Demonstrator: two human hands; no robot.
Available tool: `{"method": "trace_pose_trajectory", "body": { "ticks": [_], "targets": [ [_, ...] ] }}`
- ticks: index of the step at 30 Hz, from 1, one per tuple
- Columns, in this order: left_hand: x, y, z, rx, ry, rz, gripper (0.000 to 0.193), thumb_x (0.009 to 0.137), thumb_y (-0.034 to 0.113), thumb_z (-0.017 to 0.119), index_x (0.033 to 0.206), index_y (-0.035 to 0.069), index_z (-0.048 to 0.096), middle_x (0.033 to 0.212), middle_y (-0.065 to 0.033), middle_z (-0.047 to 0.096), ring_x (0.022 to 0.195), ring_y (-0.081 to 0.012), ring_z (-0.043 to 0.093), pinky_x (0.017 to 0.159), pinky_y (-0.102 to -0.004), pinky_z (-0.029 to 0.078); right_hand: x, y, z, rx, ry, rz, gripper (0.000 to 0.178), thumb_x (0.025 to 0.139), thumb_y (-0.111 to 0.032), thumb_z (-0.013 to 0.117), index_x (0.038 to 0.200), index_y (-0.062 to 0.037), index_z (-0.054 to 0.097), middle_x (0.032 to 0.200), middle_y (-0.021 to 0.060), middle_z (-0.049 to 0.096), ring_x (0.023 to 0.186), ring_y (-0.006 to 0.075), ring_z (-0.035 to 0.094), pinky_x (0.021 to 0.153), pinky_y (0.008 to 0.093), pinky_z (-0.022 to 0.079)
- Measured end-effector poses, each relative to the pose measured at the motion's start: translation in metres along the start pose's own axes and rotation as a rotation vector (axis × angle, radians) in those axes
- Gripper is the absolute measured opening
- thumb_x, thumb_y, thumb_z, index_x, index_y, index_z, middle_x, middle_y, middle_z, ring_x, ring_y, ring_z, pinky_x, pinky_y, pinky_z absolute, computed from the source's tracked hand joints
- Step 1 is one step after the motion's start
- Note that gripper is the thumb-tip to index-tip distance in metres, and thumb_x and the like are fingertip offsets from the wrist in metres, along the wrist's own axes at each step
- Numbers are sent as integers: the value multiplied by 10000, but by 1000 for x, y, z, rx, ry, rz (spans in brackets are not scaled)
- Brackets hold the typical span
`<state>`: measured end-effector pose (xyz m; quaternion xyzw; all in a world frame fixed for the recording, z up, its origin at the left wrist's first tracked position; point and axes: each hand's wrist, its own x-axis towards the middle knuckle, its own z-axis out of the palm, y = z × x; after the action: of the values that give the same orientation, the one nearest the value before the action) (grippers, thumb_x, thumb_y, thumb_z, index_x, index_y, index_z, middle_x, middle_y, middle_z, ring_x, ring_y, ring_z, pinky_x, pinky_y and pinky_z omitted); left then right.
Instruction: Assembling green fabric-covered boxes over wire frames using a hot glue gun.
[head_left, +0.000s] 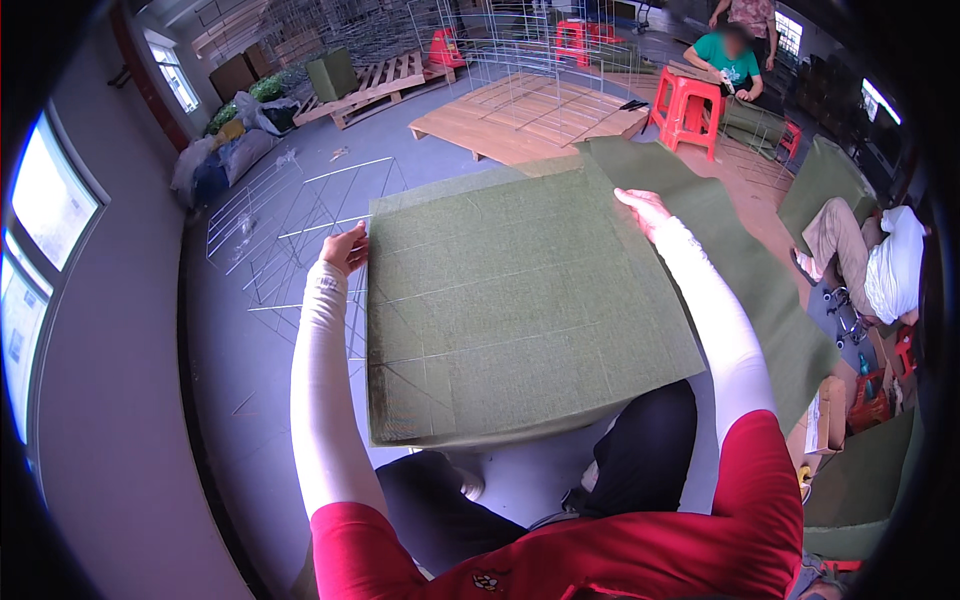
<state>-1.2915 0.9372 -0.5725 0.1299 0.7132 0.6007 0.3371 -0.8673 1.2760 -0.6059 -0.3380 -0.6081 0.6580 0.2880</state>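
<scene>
A sheet of green mesh fabric (500,290) lies in front of me over a box-shaped wire frame, whose thin rods show faintly through it. My left hand (346,248) is closed at the fabric's left edge, beside the wires. At the far right, my right hand (642,210) pinches the fabric's edge between thumb and fingers. The fabric looks fairly flat between the hands, with its near edge above my knees. Bare wire frames (300,225) lie on the floor by my left hand. A wider length of green fabric (740,270) spreads out to the right, behind my right forearm.
Ahead stands a low wooden platform (520,115) with wire frames on it. Red stools (688,110) stand near a person in green (735,65); another person (890,260) is at the right. A wooden pallet (375,85) and bags (235,150) lie far left. A wall borders my left.
</scene>
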Motion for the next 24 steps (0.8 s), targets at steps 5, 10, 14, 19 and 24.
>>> {"method": "trace_pose_trajectory", "body": {
  "ticks": [5,10,14,19,24],
  "targets": [
    [38,-6,11,42,77,147,112,753,136,693,686,122,605,620,26,574,507,-91,507,485,-260,420,36,15,-15,16,-3,-107,63,806,-117,636,845,-69,625,805,-8,631,757,62,572,693,187,421],
    [50,-6,18,-15,126,221,112,697,100,724,745,58,632,615,-15,602,491,-106,536,427,-242,388,37,21,-7,0,26,-209,115,774,-224,673,804,-114,656,690,-81,582,564,-2,418,512,168,295],
    [57,0,24,76,184,248,105,696,104,719,766,69,649,649,-9,616,529,-97,539,471,-250,385,31,26,-9,-90,87,-151,130,775,-238,670,799,-111,657,691,-90,576,570,-1,416,519,169,296],
    [64,1,22,143,216,284,76,702,105,714,717,98,639,638,14,601,540,-87,523,480,-245,366,31,28,-10,-100,92,-156,152,772,-245,670,828,-103,664,684,-96,566,568,-3,409,520,175,300],
    [72,4,35,110,172,295,71,728,120,701,759,95,642,637,16,595,517,-79,499,453,-233,374,25,25,-14,-18,108,-122,175,768,-247,675,840,-88,665,711,-63,593,610,21,471,560,186,355]
  ]
}}
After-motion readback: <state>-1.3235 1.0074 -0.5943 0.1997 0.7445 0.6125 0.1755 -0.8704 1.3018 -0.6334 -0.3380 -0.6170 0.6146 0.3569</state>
